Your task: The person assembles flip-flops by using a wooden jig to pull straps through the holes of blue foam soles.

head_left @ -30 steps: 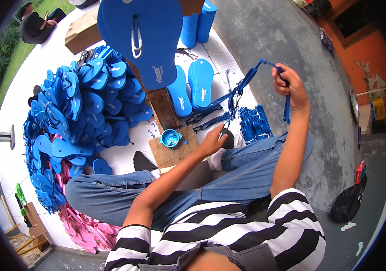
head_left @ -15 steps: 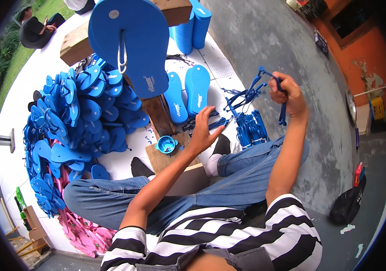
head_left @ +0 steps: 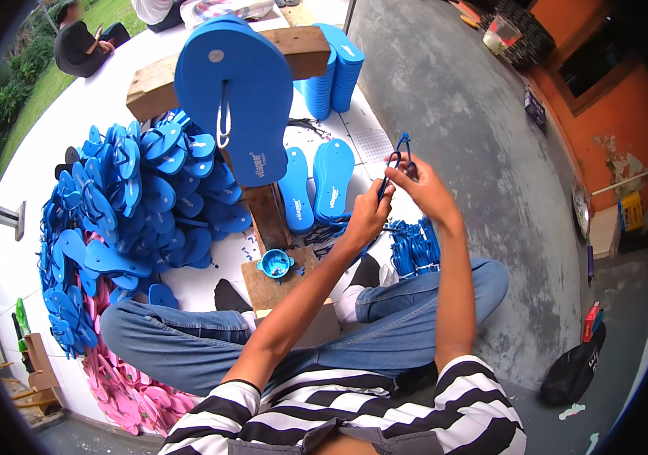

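Observation:
In front of me, to the right, my two hands meet at a dark blue flip-flop strap. My left hand is closed on its lower part. My right hand pinches it higher up, where a loop stands above the fingers. Below my right wrist lies a bundle of blue straps, with more loose straps near my left hand. Two rows of blue soles lie beyond my left hand. Left of them, a blue sole with a pale wire loop through it rests on a wooden stand.
A small blue bowl with bits inside sits on a wooden board at the stand's foot. Blue flip-flops are heaped on the left, pink ones nearer. Tall stacks of soles stand behind. Another person sits at far left.
My left hand has risen to the right and closed on the strap. My right hand has come inward and lower, meeting it. The view has shifted slightly.

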Demonstrator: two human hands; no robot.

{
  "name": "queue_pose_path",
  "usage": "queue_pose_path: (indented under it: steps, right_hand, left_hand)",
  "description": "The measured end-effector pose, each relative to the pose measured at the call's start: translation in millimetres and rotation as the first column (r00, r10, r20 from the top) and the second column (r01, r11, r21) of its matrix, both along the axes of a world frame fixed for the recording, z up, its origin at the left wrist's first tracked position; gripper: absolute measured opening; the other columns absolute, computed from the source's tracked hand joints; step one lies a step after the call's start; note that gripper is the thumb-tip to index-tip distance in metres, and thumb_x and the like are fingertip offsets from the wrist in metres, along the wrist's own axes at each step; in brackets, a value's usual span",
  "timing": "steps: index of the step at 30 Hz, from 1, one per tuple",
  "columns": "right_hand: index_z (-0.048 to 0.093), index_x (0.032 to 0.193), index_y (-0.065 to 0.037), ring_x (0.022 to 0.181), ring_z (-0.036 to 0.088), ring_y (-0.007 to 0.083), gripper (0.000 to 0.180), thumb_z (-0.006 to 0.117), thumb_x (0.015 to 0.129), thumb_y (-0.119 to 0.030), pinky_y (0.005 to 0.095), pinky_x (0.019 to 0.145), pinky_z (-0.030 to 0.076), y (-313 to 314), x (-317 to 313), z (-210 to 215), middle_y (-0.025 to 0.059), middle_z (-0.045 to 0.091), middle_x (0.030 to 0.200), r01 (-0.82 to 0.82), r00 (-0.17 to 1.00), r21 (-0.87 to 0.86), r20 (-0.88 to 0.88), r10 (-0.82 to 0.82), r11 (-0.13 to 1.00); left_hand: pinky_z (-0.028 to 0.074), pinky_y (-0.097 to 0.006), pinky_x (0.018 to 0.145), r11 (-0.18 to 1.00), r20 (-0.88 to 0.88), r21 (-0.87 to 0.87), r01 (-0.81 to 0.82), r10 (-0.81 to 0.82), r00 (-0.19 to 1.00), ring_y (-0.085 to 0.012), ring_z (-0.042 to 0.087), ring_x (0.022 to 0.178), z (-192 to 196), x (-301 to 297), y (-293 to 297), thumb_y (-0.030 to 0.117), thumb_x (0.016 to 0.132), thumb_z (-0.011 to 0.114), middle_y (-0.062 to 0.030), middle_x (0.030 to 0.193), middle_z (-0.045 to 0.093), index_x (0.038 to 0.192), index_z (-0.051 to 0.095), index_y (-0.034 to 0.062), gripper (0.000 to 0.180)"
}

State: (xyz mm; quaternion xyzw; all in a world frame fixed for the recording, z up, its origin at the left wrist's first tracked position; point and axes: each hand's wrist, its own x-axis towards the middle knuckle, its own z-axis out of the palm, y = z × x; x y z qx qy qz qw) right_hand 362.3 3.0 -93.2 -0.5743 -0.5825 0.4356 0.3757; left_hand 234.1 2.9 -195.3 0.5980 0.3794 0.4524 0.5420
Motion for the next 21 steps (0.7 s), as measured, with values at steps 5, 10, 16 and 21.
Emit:
queue_pose_path:
  steps: [5, 10, 16, 21]
  right_hand:
    - [0.051, 0.083, -0.008, 0.065, 0.048, 0.0073, 0.034, 0.058, 0.098, -0.038, 0.0222, 0.062, 0.042, 5, -25, -15, -0.0006, 0.051, 0.074, 0.087, 0.901, 0.138, -0.434, -0.019, 0.987]
    - [0.043, 0.076, -0.010, 0.052, 0.037, 0.0046, 0.041, 0.054, 0.100, -0.042, 0.0221, 0.047, 0.030, -14, -42, -10, -0.0040, 0.040, 0.061, 0.091, 0.892, 0.096, -0.450, -0.038, 0.991]
    - [0.040, 0.083, -0.009, 0.050, 0.033, 0.0041, 0.035, 0.052, 0.101, -0.037, 0.0222, 0.045, 0.025, -59, -74, 67, -0.0025, 0.035, 0.062, -0.051, 0.855, 0.376, -0.463, 0.235, 0.925]
    - [0.058, 0.091, -0.002, 0.070, 0.053, 0.0095, 0.032, 0.057, 0.100, -0.033, 0.0232, 0.066, 0.043, -40, -76, 34, 0.0021, 0.055, 0.074, -0.085, 0.973, 0.025, -0.211, 0.088, 0.996]
  left_hand:
    - [0.045, -0.031, 0.055, 0.999, 0.004, -0.012, -0.046, 0.046, 0.999, -0.0118, 0.057, 0.058, -8, 4, -9, 0.011, 0.092, 0.058, -0.0068, 0.066, 0.059, 0.115, 0.053, -0.0003, 0.026]
    - [0.045, -0.039, 0.056, 0.980, 0.149, 0.194, -0.055, 0.026, 0.988, -0.0305, 0.063, 0.058, -24, 10, -27, 0.016, 0.087, 0.060, -0.0189, 0.066, 0.060, 0.105, 0.053, -0.0016, 0.026]
    - [0.045, -0.044, 0.057, 0.989, -0.107, 0.017, 0.147, -0.145, 0.984, -0.0355, 0.061, 0.061, -122, 18, -74, 0.013, 0.094, 0.055, -0.0208, 0.070, 0.061, 0.111, 0.050, 0.0010, 0.022]
    - [0.049, -0.041, 0.068, 0.981, -0.074, 0.189, -0.030, 0.045, 0.996, -0.0377, 0.063, 0.075, -136, 23, -67, 0.013, 0.092, 0.057, -0.0216, 0.079, 0.061, 0.118, 0.049, 0.0034, 0.029]
